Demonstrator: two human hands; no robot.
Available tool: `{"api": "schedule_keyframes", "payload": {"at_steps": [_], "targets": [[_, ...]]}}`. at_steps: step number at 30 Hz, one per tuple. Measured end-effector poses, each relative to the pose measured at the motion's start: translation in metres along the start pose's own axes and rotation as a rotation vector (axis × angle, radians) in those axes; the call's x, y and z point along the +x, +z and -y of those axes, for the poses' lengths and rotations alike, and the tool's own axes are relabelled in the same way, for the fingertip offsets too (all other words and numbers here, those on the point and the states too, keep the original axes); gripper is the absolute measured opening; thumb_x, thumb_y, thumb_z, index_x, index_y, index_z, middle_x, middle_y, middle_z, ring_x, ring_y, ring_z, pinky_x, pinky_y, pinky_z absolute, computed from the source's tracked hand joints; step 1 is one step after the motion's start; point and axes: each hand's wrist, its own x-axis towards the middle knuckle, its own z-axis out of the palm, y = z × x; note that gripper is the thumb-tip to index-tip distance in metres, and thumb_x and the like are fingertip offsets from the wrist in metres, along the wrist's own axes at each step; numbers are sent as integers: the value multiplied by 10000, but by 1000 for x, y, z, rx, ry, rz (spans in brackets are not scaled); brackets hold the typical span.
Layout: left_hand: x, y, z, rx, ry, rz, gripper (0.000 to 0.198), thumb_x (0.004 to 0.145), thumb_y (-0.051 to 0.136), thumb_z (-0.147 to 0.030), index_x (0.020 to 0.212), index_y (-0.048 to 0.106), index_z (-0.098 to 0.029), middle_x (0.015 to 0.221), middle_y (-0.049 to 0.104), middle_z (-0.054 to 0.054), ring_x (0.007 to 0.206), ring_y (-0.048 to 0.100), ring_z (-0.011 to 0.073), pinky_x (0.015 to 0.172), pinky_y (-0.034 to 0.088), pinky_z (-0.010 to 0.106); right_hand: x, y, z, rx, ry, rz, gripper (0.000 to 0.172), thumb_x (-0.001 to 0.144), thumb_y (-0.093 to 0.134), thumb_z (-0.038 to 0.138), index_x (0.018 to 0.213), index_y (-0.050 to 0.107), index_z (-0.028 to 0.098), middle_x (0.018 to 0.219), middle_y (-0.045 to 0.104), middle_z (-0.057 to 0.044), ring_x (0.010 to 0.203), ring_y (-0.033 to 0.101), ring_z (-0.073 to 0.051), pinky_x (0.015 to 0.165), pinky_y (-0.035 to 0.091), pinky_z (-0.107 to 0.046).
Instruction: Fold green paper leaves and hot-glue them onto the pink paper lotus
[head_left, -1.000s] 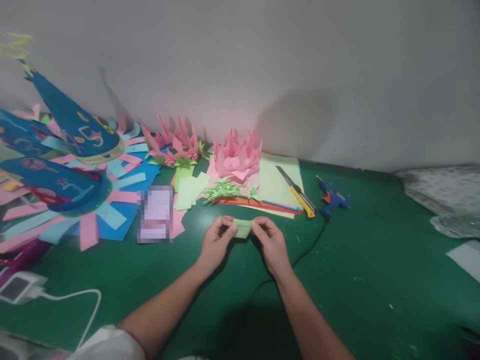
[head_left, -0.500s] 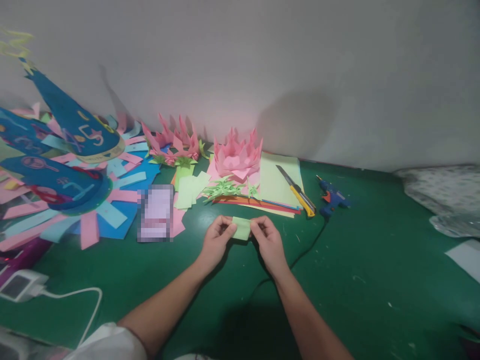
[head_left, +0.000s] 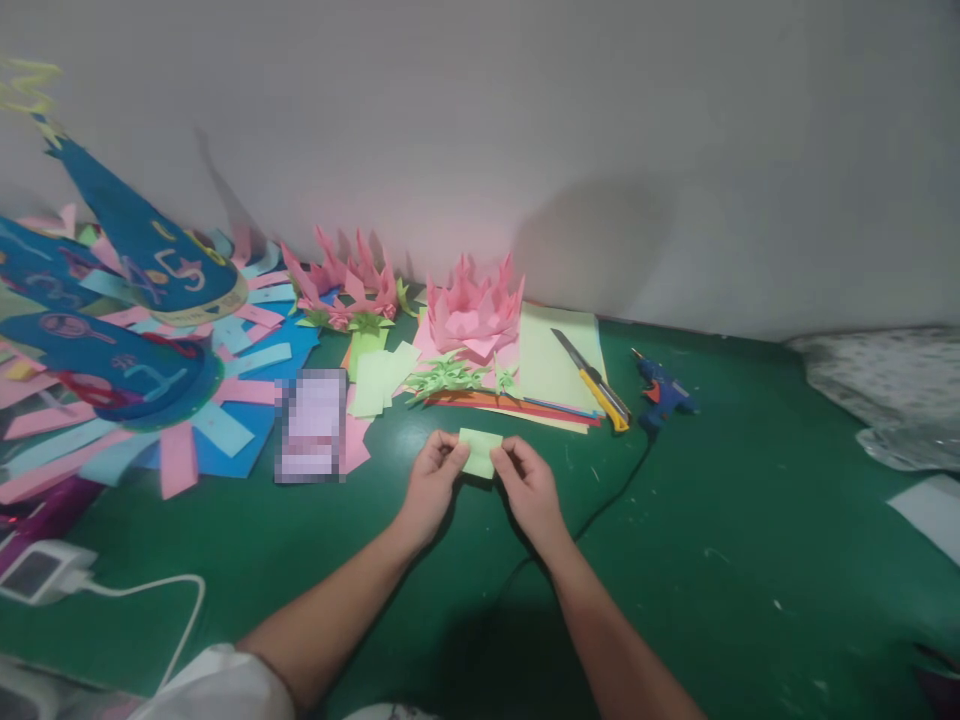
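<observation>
Both my hands hold a small light green paper piece (head_left: pixel 481 451) just above the green table (head_left: pixel 712 520). My left hand (head_left: pixel 433 484) pinches its left edge with curled fingers. My right hand (head_left: pixel 525 482) pinches its right and lower edge. The paper stands almost flat toward me, roughly rectangular. Just beyond it lie small folded green paper leaves (head_left: pixel 446 377) and a pink paper lotus (head_left: pixel 474 317).
A stack of coloured paper sheets (head_left: pixel 559 375) carries a yellow utility knife (head_left: pixel 596 384); a blue glue gun (head_left: pixel 662 391) with a black cord lies to its right. Loose green paper rectangles (head_left: pixel 379 380), a second pink flower (head_left: pixel 347 285), blue paper cones (head_left: pixel 142 255) and a white charger (head_left: pixel 37 572) fill the left.
The green paper has unfolded from a narrow strip into a taller rectangle. Both hands shifted slightly toward each other and a little away from me.
</observation>
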Motion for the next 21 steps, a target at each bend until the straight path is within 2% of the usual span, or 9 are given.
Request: {"api": "schedule_keyframes", "payload": {"at_steps": [6,9,14,16,21], "targets": [[-4,6,-4,37,26,-11,323,665,696,-397,690,475,-163,618,494,-59,561,433,64,566,351,193,-3,1,-4,-117,-21,-76,239,822,524,379,668,432,221,534,402,64,485,430,-104,493,336,-231],[-4,6,-5,54,40,-15,321,666,694,-401,682,479,-163,612,490,-57,556,428,65,559,347,194,-3,0,-5,-98,-7,-86,242,813,536,394,670,444,222,532,411,62,484,437,-108,491,345,-232],[1,-1,0,9,41,-44,313,691,673,-394,716,459,-167,631,490,-57,562,437,64,569,353,194,-3,-1,-2,-96,-38,80,274,830,509,408,642,461,214,552,503,39,528,501,-124,544,374,-247],[2,-2,1,-8,24,-40,302,708,658,-387,736,449,-170,641,498,-56,569,444,65,575,358,195,-3,-1,-1,-187,-89,115,297,841,494,388,608,446,210,543,500,37,525,476,-118,547,350,-247],[0,0,0,49,53,-48,295,718,648,-387,740,446,-173,617,483,-63,539,422,59,551,348,192,-2,-1,-1,-302,-162,59,320,831,502,367,568,412,209,508,374,54,486,341,-103,498,265,-245]]}}
